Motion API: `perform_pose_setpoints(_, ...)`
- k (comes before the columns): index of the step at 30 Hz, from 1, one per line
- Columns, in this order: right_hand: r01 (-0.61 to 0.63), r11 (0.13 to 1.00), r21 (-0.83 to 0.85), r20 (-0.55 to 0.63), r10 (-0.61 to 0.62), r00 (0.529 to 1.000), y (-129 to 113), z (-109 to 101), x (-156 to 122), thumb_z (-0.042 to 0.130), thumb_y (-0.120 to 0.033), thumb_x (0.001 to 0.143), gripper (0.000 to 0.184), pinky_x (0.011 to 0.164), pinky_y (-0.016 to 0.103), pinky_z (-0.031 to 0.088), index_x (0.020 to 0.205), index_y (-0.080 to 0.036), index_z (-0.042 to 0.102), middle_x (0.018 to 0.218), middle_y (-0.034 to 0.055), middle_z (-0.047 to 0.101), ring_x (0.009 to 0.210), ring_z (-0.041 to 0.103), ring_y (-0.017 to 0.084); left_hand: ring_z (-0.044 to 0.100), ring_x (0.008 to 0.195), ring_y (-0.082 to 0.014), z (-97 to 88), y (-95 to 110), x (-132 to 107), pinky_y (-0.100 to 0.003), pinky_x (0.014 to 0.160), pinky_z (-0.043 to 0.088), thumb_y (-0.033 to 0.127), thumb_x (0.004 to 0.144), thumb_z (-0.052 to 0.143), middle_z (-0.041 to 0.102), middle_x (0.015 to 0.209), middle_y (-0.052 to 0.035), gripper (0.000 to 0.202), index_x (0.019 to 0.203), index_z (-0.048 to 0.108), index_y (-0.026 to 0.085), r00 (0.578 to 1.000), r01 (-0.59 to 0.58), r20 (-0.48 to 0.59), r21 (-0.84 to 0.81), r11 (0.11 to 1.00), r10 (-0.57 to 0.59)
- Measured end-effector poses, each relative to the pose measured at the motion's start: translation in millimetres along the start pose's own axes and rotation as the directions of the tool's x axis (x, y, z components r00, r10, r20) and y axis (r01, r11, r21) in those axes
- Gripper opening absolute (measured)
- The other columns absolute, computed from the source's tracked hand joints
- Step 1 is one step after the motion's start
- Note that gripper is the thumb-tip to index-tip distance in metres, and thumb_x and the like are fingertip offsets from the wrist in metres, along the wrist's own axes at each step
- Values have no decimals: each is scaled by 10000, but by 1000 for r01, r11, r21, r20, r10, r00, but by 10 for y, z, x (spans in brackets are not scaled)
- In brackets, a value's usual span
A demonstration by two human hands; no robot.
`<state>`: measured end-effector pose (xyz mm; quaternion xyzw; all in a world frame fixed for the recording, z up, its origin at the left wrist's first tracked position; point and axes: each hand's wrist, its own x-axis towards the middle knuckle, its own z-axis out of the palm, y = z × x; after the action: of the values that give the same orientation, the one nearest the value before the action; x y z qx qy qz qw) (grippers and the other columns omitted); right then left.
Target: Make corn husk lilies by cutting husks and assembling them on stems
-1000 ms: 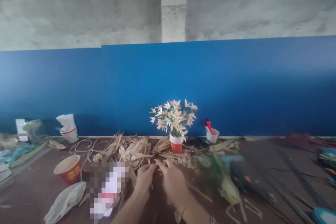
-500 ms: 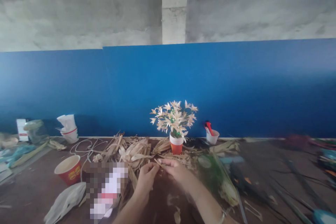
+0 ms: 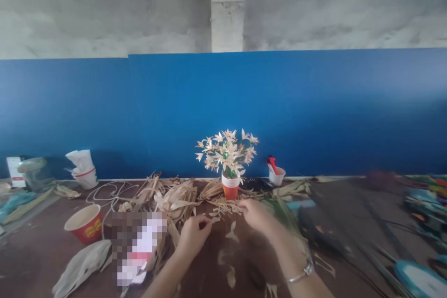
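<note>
My left hand (image 3: 193, 236) rests low on the brown table (image 3: 42, 251), fingers curled in a pinch on a small pale husk piece. My right hand (image 3: 256, 214) reaches forward to the heap of dried corn husks (image 3: 176, 198), fingers closed over thin husk strips just in front of the red and white cup (image 3: 230, 186) holding husk flowers (image 3: 226, 151). Loose husk scraps (image 3: 230, 233) lie between the two hands.
A red paper cup (image 3: 84, 223) and a pale bag (image 3: 80, 267) sit at the left. Stacked white cups (image 3: 84, 170) and a small cup with a red tool (image 3: 275, 173) stand by the blue wall (image 3: 314, 111). A green corn cob (image 3: 289, 214) and dark tools (image 3: 328, 237) lie right.
My hands have come apart: the right hand moved forward and right to the husk heap, the left stayed near the table. The view shifted slightly right.
</note>
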<state>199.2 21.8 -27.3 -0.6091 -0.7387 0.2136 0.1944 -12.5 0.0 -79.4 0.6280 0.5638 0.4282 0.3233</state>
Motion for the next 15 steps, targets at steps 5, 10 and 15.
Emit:
perform_pose_setpoints(5,26,995,-101,29,-23,999,55,96,-47,475,12,696,399,804,273,426,961,-149,725,993,139,706,956,639,233,615,691,-217,92,31,-125,-271,662,374,172,674,566,710,693,-53,157,618,708,206,992,-103,96,254,962,81)
perform_pose_setpoints(10,92,990,-107,13,-91,996,67,136,-142,475,-50,747,388,906,274,401,1062,-134,686,1091,128,676,1048,599,222,629,747,-232,92,6,-117,-291,699,403,144,660,566,719,737,-59,160,662,714,204,985,-114,158,285,952,70)
perform_pose_setpoints(15,93,989,-114,-16,-95,995,126,15,-165,463,-90,769,349,864,257,430,984,-186,720,1028,73,714,980,636,199,641,878,-224,32,-27,-86,-292,809,429,116,698,525,734,877,-61,243,796,731,198,979,-125,194,292,948,69)
